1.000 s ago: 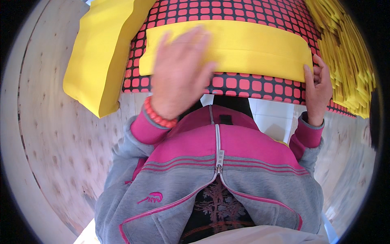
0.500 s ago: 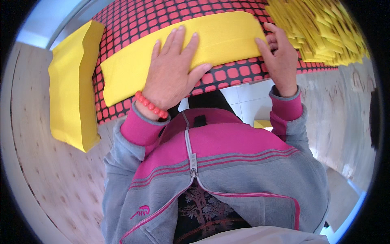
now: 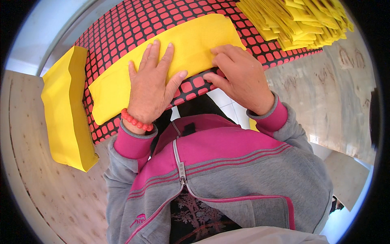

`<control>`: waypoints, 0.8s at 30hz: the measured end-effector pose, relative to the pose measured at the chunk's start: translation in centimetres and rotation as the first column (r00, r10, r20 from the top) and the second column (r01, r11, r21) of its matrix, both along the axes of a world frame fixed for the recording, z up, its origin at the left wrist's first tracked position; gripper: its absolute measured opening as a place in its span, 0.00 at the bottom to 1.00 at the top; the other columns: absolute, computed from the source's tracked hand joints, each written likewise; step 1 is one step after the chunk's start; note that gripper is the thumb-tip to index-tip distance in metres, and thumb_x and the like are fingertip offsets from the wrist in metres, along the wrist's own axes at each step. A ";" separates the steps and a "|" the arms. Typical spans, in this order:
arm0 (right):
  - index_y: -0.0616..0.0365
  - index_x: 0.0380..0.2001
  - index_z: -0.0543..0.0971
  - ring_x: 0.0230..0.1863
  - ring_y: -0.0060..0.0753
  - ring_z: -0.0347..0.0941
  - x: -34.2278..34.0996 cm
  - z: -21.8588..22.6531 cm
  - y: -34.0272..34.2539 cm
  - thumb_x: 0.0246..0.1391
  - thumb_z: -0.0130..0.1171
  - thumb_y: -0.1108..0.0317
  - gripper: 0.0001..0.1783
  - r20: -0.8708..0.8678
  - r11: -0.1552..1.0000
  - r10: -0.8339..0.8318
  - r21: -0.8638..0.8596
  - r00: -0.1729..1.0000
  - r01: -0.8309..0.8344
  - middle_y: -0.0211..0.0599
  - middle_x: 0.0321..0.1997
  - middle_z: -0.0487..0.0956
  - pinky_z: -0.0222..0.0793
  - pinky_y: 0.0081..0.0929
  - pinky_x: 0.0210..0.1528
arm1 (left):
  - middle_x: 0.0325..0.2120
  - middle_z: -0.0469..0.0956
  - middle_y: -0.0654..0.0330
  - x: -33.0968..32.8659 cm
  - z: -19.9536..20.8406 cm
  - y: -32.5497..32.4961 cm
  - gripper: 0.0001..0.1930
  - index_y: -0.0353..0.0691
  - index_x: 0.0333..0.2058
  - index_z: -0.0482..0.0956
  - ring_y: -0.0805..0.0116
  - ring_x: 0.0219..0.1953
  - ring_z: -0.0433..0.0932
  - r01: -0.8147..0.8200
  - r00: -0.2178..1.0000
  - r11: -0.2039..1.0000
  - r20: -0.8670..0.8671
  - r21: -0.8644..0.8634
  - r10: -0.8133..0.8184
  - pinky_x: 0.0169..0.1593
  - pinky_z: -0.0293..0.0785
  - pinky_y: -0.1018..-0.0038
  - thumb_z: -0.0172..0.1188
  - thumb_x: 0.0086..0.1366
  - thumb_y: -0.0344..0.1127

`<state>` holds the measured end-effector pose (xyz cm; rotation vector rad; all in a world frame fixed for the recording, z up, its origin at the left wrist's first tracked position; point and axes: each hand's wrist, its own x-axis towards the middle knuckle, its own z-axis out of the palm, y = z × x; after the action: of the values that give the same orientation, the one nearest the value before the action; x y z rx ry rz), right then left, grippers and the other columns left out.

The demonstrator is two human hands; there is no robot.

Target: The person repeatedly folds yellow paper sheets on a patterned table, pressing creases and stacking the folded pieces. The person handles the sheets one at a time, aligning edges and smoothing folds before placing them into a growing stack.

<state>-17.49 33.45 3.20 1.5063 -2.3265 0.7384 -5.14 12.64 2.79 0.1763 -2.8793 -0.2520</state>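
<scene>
A long folded piece of yellow fabric (image 3: 195, 38) lies slantwise on a red-and-black checked mat (image 3: 134, 30). My left hand (image 3: 150, 81) rests on its middle, palm down with the fingers spread, and a red bead bracelet (image 3: 137, 121) circles that wrist. At the fabric's near right edge is my right hand (image 3: 243, 77). Its fingers are bent, with the fingertips on the fabric, while the thumb stands apart over the mat's near edge. Nothing shows gripped in either hand.
To the left, a thick yellow folded stack (image 3: 65, 114) lies partly over the wooden tabletop (image 3: 30, 162). A big pile of yellow folded pieces (image 3: 298, 22) sits at the far right on the mat. Pale wood (image 3: 325, 93) extends right of it.
My right hand has moved from the fabric's right end leftward along its near edge. My left hand stays flat on the fabric. The whole view has shifted and tilted slightly.
</scene>
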 end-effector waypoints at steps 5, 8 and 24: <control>0.58 0.32 0.78 0.41 0.44 0.76 0.0 0.0 0.8 0.45 0.71 0.58 0.17 0.045 0.995 -0.076 -0.056 0.996 0.079 0.39 0.37 0.77 0.72 0.39 0.42 | 0.69 0.60 0.42 -0.3 -0.3 0.3 0.34 0.43 0.67 0.67 0.46 0.72 0.59 -0.026 0.999 0.999 -0.027 -0.044 0.024 0.64 0.52 0.30 0.54 0.70 0.57; 0.57 0.30 0.78 0.38 0.44 0.75 -0.9 0.0 1.0 0.44 0.72 0.59 0.16 -0.152 0.984 -0.099 -0.160 0.983 0.074 0.37 0.32 0.75 0.71 0.42 0.42 | 0.69 0.60 0.43 -0.2 -0.4 0.4 0.34 0.43 0.67 0.67 0.47 0.72 0.58 -0.038 0.999 0.998 -0.032 -0.056 0.036 0.64 0.52 0.30 0.54 0.70 0.57; 0.56 0.35 0.79 0.45 0.46 0.77 1.5 -1.0 -0.7 0.46 0.70 0.60 0.16 0.089 0.985 0.155 -0.095 0.984 -0.147 0.40 0.44 0.78 0.73 0.39 0.47 | 0.70 0.59 0.44 -0.3 -0.9 0.4 0.33 0.43 0.67 0.67 0.47 0.72 0.58 -0.050 0.998 0.996 -0.048 -0.076 0.046 0.64 0.51 0.29 0.54 0.71 0.55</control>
<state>-15.95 32.75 2.20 1.6565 -2.2323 0.9586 -5.49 13.02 1.87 0.2223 -2.8296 -0.1334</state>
